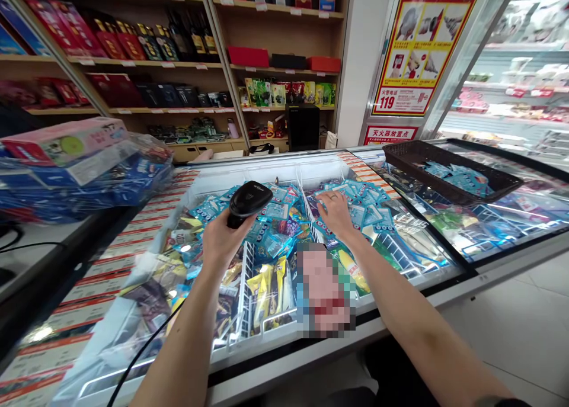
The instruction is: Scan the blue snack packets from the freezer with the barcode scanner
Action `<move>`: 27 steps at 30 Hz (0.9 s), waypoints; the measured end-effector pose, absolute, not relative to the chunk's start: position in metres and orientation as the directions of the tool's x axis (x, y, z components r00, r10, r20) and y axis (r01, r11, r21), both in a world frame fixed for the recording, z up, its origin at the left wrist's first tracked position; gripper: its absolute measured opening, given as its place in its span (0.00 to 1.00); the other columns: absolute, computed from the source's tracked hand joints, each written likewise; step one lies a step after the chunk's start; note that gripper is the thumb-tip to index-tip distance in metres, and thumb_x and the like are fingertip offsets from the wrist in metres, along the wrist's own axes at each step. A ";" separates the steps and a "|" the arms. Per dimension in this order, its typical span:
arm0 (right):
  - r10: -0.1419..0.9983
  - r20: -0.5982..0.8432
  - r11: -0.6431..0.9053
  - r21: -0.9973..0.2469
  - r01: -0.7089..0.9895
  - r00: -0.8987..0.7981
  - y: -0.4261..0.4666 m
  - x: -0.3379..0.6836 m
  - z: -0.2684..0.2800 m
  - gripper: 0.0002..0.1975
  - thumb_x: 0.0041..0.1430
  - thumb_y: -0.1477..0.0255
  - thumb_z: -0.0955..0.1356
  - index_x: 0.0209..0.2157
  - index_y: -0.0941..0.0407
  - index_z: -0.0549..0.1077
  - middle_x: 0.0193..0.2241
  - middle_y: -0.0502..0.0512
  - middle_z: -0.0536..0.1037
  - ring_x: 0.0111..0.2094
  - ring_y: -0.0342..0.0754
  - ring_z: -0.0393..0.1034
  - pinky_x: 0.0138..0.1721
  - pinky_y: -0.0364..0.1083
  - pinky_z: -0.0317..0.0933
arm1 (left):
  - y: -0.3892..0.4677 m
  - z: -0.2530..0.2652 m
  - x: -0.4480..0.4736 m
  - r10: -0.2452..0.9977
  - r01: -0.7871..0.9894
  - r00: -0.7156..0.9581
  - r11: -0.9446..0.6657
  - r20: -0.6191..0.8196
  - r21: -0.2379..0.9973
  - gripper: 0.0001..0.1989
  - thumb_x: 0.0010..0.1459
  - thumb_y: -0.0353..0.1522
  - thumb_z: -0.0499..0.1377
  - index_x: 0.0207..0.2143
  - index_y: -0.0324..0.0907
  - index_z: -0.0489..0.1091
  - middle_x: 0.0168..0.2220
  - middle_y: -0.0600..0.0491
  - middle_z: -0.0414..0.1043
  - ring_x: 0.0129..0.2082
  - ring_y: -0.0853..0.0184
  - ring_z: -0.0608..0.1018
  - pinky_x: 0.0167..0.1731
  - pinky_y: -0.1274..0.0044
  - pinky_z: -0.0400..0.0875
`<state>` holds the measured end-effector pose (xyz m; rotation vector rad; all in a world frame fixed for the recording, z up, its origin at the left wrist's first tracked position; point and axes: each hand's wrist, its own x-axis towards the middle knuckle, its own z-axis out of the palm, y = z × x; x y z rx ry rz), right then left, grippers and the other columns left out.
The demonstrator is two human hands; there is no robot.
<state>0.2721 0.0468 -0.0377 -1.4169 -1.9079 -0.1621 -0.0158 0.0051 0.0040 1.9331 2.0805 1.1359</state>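
Note:
A black barcode scanner [251, 201] is held up in my left hand [221, 239], the fingers wrapped around its handle. A black cable [146, 349] runs below my left forearm. Over the right-hand group of blue packets, my right hand [335, 210] reaches out with its fingers extended and slightly bent, a ring on one finger. More blue packets [275, 212] spread behind and beside the scanner, and others [377, 214] lie right of my right hand. Whether my fingertips touch a packet is unclear.
The glass-topped freezer [267, 170] holds wire baskets of wrapped goods. A brown plastic basket [400, 158] with blue packets stands on it at right. Plastic-wrapped boxes [75, 158] are piled at left. Price labels [128, 259] line the glass. A pixelated patch covers the front middle.

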 end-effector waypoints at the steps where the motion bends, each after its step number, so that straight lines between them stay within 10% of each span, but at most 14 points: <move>1: 0.779 0.608 0.413 -0.316 0.854 -0.152 0.046 0.268 -0.038 0.14 0.63 0.71 0.60 0.46 0.55 0.73 0.46 0.57 0.75 0.51 0.53 0.62 0.55 0.53 0.51 | 0.004 0.002 -0.017 0.886 0.829 -0.204 -0.069 0.416 0.554 0.26 0.49 0.53 0.56 0.37 0.42 0.74 0.27 0.49 0.76 0.30 0.59 0.76 0.24 0.77 0.58; 15: 0.684 0.372 0.729 -0.332 0.598 -0.627 0.058 0.226 -0.046 0.26 0.65 0.59 0.59 0.63 0.49 0.57 0.63 0.50 0.59 0.63 0.49 0.52 0.62 0.51 0.47 | 0.004 -0.004 -0.028 0.911 0.859 -0.116 -0.108 0.395 0.501 0.25 0.49 0.54 0.54 0.38 0.44 0.73 0.29 0.51 0.75 0.31 0.60 0.75 0.26 0.78 0.59; 27: 0.771 0.405 0.632 -0.399 0.664 -0.490 0.058 0.234 -0.045 0.15 0.64 0.62 0.62 0.46 0.52 0.75 0.43 0.52 0.78 0.47 0.48 0.70 0.51 0.48 0.59 | 0.001 0.000 -0.027 0.926 0.874 -0.076 -0.117 0.371 0.471 0.26 0.51 0.55 0.53 0.38 0.45 0.73 0.29 0.50 0.75 0.32 0.59 0.76 0.26 0.78 0.58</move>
